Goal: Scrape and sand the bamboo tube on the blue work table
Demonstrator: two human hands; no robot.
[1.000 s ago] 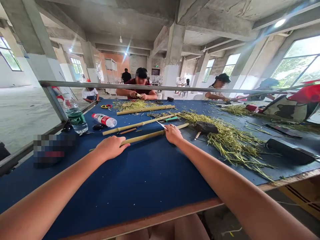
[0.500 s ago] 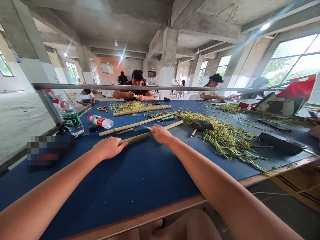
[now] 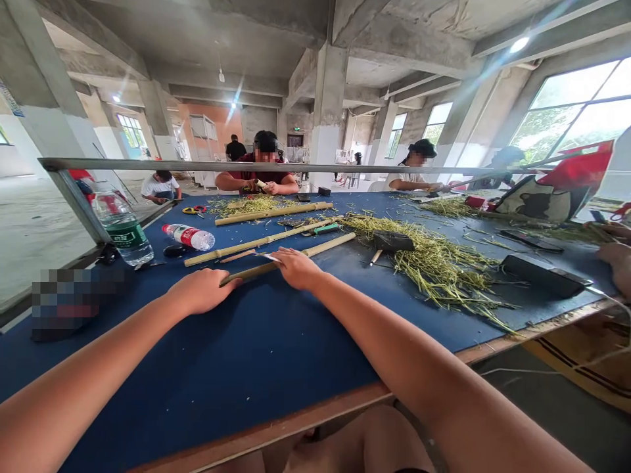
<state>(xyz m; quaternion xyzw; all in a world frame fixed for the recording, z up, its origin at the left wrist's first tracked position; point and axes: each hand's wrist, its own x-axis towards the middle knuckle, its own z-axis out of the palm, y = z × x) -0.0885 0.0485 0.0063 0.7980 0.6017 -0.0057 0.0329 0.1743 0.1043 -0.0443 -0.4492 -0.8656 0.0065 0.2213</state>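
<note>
Grip status: my left hand [image 3: 202, 292] is closed on the near end of a bamboo pole [image 3: 325, 246]; my right hand [image 3: 298, 269] is closed on a small white-bladed knife [image 3: 272, 257] against that pole, which lies on the blue surface [image 3: 276, 355].

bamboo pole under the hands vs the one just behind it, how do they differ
The bamboo pole under the hands is touched by the left hand and right hand, while the pole behind it lies untouched. The first looks shorter and slimmer than the pole behind it. Both are pale yellow-green with visible nodes, lying slanted on the blue table top.
</note>
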